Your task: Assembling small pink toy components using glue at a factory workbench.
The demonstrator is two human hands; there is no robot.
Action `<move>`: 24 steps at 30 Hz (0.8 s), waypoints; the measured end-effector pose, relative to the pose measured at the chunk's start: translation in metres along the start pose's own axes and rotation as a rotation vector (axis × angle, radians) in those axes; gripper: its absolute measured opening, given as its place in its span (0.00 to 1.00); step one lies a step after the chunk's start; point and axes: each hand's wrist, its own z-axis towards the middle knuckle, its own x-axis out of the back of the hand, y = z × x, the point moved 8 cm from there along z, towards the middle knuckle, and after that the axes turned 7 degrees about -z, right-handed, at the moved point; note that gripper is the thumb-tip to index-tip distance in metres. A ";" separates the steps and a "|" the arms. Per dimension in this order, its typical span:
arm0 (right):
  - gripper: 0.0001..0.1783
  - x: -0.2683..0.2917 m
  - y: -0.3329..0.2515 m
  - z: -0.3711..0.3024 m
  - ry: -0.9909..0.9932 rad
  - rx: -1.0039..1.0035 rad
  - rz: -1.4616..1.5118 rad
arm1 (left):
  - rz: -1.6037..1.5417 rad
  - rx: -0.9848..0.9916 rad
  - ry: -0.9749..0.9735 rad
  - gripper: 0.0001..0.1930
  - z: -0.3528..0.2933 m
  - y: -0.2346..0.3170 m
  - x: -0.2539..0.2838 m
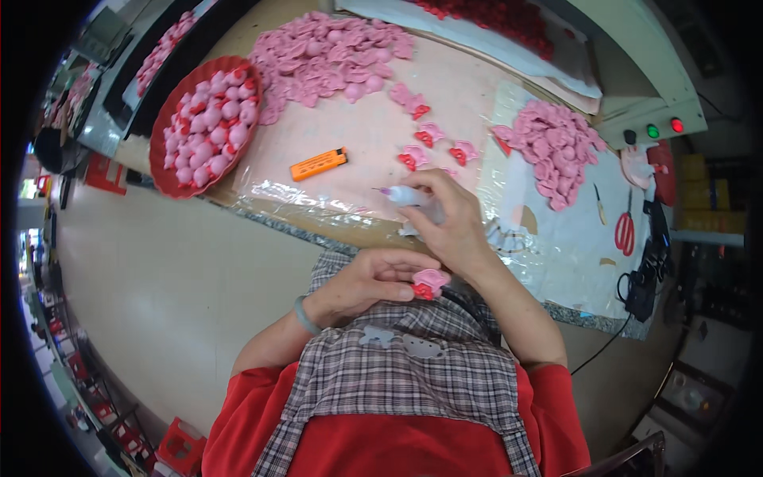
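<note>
Pink-and-red piece (431, 282) sits at the fingertips of your left hand (367, 278), pinched between thumb and fingers in front of your apron (413, 381), nearer your body than your right hand (453, 222). Your right hand is closed around a bottle (417, 199), its thin tip pointing to your left and apart from the piece. Beyond your hands, an orange lighter (319, 164) lies left of similar small pieces (425, 137) on the table (350, 127).

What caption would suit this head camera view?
Left hand holding a pink-and-red piece, right hand holding a white bottle.
</note>
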 end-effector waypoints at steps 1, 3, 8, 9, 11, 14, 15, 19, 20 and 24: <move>0.17 -0.004 0.004 0.003 -0.010 -0.039 0.058 | -0.011 0.004 0.010 0.27 -0.003 -0.001 0.002; 0.17 -0.009 0.002 0.008 -0.006 0.012 0.061 | -0.001 -0.008 -0.007 0.28 -0.006 0.000 0.002; 0.16 -0.025 0.014 0.011 -0.023 -0.021 0.071 | 0.002 0.040 -0.019 0.28 -0.003 -0.003 0.001; 0.16 -0.025 0.016 0.010 -0.016 -0.025 0.062 | 0.013 0.034 -0.021 0.28 -0.003 -0.001 -0.001; 0.17 -0.026 0.015 0.008 -0.037 -0.006 0.051 | 0.024 0.018 -0.033 0.28 -0.001 0.001 -0.004; 0.20 -0.003 0.003 0.000 0.049 0.075 0.002 | 0.009 0.033 -0.016 0.27 0.001 0.002 -0.005; 0.21 0.012 -0.003 -0.004 0.109 0.142 -0.038 | 0.006 0.036 -0.024 0.27 0.002 0.001 -0.006; 0.11 0.081 0.022 -0.031 0.315 0.126 -0.315 | 0.019 0.004 0.004 0.27 0.005 0.001 -0.002; 0.10 0.101 0.038 -0.040 0.347 0.011 -0.360 | 0.020 0.000 0.005 0.26 0.005 0.001 -0.002; 0.11 0.159 0.079 -0.078 0.481 -0.243 -0.585 | -0.006 -0.011 -0.072 0.26 0.011 0.001 -0.007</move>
